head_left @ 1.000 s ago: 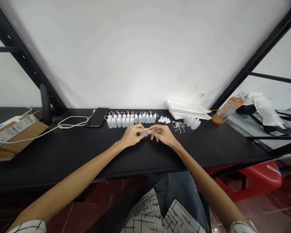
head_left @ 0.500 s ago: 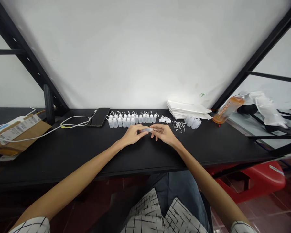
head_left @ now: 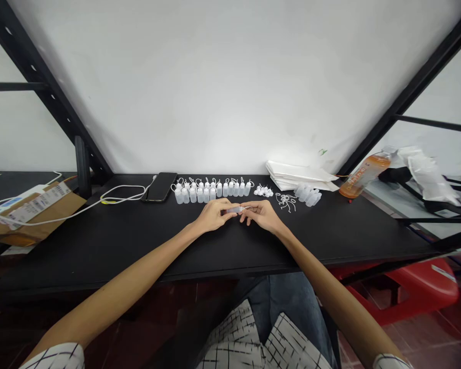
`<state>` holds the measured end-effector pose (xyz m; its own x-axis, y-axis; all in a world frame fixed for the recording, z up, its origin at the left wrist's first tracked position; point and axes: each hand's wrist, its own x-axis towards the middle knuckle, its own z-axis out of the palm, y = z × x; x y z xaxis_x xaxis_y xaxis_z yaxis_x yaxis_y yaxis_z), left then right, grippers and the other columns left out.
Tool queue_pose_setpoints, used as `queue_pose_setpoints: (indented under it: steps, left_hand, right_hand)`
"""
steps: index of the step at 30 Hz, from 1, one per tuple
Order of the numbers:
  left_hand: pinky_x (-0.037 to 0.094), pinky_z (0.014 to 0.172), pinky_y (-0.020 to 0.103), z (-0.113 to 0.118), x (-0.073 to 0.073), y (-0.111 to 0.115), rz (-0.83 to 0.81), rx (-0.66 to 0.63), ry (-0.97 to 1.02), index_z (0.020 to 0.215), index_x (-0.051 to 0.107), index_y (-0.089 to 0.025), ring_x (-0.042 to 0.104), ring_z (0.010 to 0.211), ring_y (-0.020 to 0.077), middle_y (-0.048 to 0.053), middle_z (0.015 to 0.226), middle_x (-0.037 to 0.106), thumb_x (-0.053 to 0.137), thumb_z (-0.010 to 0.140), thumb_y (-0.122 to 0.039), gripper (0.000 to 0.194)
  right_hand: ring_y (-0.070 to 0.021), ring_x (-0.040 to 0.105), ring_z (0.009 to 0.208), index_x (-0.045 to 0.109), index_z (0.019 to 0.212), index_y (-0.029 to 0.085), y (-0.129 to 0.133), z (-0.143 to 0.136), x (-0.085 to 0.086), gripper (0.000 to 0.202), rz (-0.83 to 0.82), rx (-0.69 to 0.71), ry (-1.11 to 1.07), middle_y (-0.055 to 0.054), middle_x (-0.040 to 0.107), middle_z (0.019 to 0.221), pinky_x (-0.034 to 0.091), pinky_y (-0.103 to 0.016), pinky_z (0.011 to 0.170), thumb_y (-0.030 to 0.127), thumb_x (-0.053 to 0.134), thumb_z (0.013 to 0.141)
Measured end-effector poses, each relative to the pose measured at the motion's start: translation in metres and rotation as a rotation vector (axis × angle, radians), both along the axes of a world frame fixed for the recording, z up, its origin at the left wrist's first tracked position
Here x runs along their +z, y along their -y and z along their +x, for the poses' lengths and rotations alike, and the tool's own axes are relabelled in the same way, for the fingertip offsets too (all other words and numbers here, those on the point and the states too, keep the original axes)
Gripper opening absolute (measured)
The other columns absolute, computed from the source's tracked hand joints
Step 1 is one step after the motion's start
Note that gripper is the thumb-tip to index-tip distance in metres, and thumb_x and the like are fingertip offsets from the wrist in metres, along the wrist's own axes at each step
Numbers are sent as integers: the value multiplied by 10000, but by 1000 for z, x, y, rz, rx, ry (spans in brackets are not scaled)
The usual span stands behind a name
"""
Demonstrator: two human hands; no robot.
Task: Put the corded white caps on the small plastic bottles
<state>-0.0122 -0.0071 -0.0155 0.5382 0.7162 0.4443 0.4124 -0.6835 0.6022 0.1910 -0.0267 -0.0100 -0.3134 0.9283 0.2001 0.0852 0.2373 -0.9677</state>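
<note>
A small translucent squeeze bottle lies sideways between my two hands, just above the black table. My left hand is closed around its body, thumb in front. At the neck end, my right hand pinches a thin white strap; its fingertips partly hide the cap. Behind my hands, several capped bottles with looped straps stand upright in rows. To their right sit a small pile of white caps, a tangle of loose white straps and several bottles without visible caps lying together.
White sheets are stacked against the wall. A phone and white cable lie left, beside a brown package. An orange drink bottle leans at right near the black frame. A red stool stands below.
The view has shifted slightly, so everything sits a little farther right and lower. My hands keep hold of the same bottle and strap, with only slight finger movement.
</note>
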Motion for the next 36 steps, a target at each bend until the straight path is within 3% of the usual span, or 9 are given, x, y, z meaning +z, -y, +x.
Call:
queue_pose_setpoints:
  steps: [13,20,24,31,36]
  left_hand:
    - [411,570,222,0,1,3,436,-31,3,1137,689,-168,531,641,98,66,880,648,532,925,-218,268]
    - [434,604,226,0,3,5,547,-15,-67,1114,690,-206,569,736,122,70,882,646,459,950,-194,283]
    - [412,558,209,2,3,6,467,27,-46,1113,691,-201,552,655,100,55,887,653,498,928,-207,267]
    - [432,598,231,2,6,5,128,90,-78,1177,665,-176,552,628,107,35,861,670,562,903,-313,323]
    - [423,606,229,0,5,2,57,49,-106,1097,705,-227,562,643,116,18,831,672,539,911,-327,269]
  right_hand:
    - [-196,688,654,749,815,120,7,-1,11,283,-135,26,-186,-77,720,709,574,-339,633,320,821,629]
    - [-191,696,647,736,796,116,6,0,11,304,-195,16,-239,-63,714,683,597,-391,725,322,848,604]
    - [-190,693,651,727,810,115,3,1,9,312,-173,13,-222,-60,708,690,600,-385,701,341,837,626]
    - [-195,689,692,723,899,127,0,2,6,351,-100,-15,-170,-55,704,713,595,-345,633,361,815,655]
    - [-175,672,632,714,913,111,0,1,4,376,-70,4,-98,-57,691,699,571,-302,555,399,788,683]
